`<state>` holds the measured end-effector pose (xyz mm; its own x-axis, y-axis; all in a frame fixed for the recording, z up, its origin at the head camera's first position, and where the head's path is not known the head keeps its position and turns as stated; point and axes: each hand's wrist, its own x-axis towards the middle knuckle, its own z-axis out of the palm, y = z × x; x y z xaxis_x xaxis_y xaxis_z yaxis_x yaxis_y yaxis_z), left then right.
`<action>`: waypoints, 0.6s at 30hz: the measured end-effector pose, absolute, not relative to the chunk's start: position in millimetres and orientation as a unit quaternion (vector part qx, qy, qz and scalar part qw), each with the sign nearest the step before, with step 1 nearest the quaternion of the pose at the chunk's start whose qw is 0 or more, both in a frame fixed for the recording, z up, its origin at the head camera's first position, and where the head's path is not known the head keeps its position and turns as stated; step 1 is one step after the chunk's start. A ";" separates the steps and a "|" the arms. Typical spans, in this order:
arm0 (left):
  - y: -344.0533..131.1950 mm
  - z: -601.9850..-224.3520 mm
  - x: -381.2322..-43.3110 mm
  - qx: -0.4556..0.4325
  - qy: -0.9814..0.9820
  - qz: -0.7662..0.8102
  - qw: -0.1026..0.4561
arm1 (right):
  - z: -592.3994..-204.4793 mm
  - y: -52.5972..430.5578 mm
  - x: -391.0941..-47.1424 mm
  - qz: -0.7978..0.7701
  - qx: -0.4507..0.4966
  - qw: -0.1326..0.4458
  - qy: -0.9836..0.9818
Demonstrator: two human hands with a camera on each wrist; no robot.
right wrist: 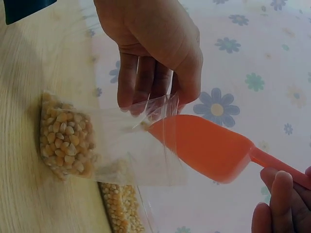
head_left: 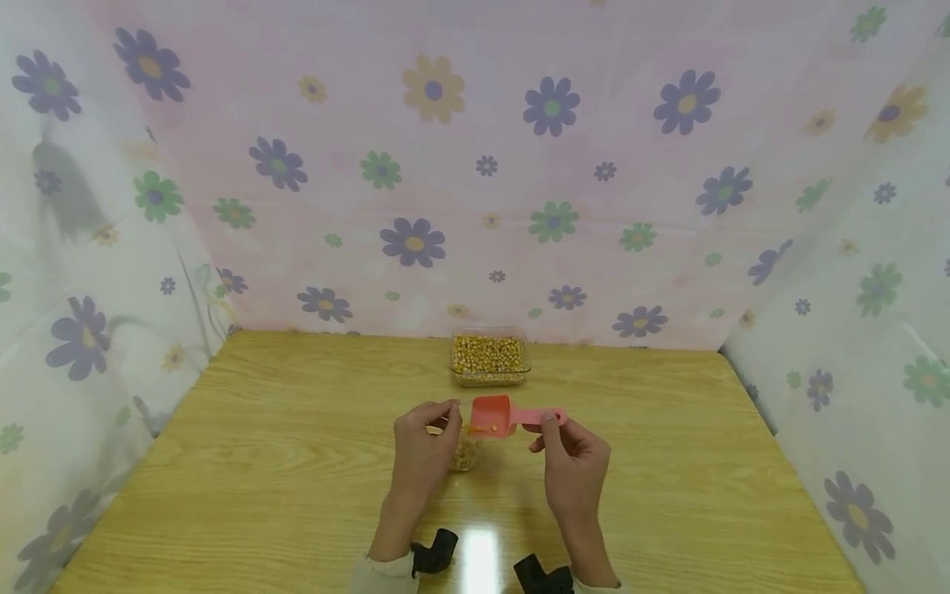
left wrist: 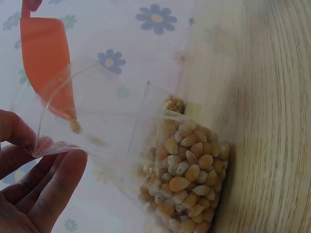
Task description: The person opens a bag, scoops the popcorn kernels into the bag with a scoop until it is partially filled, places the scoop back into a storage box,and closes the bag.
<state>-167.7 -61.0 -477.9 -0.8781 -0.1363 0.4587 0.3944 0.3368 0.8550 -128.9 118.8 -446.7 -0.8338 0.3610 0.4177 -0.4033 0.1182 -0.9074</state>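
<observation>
In the head view my left hand (head_left: 426,445) pinches the rim of a clear plastic bag (right wrist: 131,158) between thumb and fingertips. The bag stands on the table, its lower part filled with corn kernels (left wrist: 189,170). My right hand (head_left: 579,462) grips a red-orange scoop (head_left: 490,415) by its pink handle. The scoop is tilted, its lip inside the bag's mouth in both wrist views. A few kernels (left wrist: 74,125) show at the lip.
A clear rectangular glass container (head_left: 491,380) of corn kernels stands beyond the hands, near the table's back edge. Flowered cloth (head_left: 475,190) hangs behind and on both sides of the wood-grain table (head_left: 297,445).
</observation>
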 end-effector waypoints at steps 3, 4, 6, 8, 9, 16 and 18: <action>-62.8 -477.6 -168.4 -0.080 -0.781 -0.574 0.231 | -444.3 116.8 -127.8 0.654 0.019 0.293 -0.698; -63.2 -477.6 -168.3 -0.079 -0.780 -0.578 0.228 | -443.7 116.4 -127.1 0.651 0.019 0.295 -0.699; -64.3 -478.4 -168.3 -0.074 -0.777 -0.582 0.227 | -442.8 115.9 -125.9 0.646 0.022 0.298 -0.703; -65.5 -479.1 -168.4 -0.073 -0.775 -0.585 0.228 | -442.2 115.6 -125.5 0.639 0.031 0.303 -0.706; -66.1 -479.4 -168.3 -0.072 -0.775 -0.584 0.229 | -441.6 115.6 -125.4 0.637 0.035 0.306 -0.706; -71.2 -479.8 -168.3 -0.077 -0.780 -0.572 0.243 | -435.6 122.5 -137.9 0.598 0.073 0.352 -0.716; -72.7 -479.4 -167.6 -0.075 -0.780 -0.574 0.239 | -434.3 126.9 -144.9 0.596 0.080 0.359 -0.714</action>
<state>-167.6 -72.7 -479.4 -0.8749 -0.1571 0.4581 0.3906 0.3302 0.8593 -144.9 126.9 -434.3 -0.7291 0.3138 0.6082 -0.5423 0.2772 -0.7931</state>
